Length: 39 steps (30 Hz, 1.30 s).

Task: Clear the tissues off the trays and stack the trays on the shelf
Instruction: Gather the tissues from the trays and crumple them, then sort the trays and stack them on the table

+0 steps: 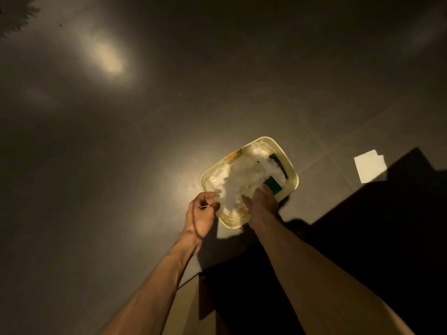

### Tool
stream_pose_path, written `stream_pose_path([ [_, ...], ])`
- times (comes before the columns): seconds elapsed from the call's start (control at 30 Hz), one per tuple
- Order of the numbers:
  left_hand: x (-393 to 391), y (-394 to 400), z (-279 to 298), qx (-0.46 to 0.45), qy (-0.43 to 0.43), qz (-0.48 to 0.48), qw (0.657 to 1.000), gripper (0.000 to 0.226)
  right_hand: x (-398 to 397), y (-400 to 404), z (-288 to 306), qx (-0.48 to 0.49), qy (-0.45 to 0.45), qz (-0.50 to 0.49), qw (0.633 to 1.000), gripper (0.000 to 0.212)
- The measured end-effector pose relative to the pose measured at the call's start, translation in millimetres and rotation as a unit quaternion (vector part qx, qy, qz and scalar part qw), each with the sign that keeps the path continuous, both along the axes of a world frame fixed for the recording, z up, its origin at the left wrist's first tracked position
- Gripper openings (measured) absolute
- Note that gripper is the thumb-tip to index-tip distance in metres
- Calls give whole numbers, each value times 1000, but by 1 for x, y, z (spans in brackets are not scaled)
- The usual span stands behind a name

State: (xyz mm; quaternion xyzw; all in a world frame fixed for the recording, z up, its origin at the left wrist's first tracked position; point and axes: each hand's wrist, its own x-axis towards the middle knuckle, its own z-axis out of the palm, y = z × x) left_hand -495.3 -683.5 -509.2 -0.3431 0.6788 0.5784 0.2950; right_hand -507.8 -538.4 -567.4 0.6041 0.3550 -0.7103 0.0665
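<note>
I am viewing a dim tiled floor [121,165] that is filling the frame, with a bright light patch glowing at 11 o'clock. A pale yellow bin [291,176] is sitting on it just right of centre, and crumpled white tissues [239,180] are heaping inside it, with a green item [273,184] showing against the bin's 4 o'clock wall. A flat white paper sheet [369,165] is lying on the floor at 3 o'clock, well apart from the bin. My left hand [202,213] is curling its fingers at the bin's 8 o'clock rim, pinching the tissue edge. My right hand [262,201] is reaching into the bin at 6 o'clock, fingers extending flat onto the tissues.
</note>
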Motion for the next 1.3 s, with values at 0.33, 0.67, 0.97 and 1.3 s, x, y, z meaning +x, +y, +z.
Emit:
stream_pose_path([
  [0.33,-7,-2,75,9,-5,-12,1000,32,-17,-6,90,1,-38,-12,999,17],
  [0.67,-40,0,265,25,60,-63,996,32,-40,9,280,90,92,360,924,20],
  [0.97,-66,20,439,33,183,-110,976,28,-49,49,474,156,211,442,858,31],
  [1.3,-30,83,573,87,254,-211,940,24,20,113,631,216,262,408,847,29],
])
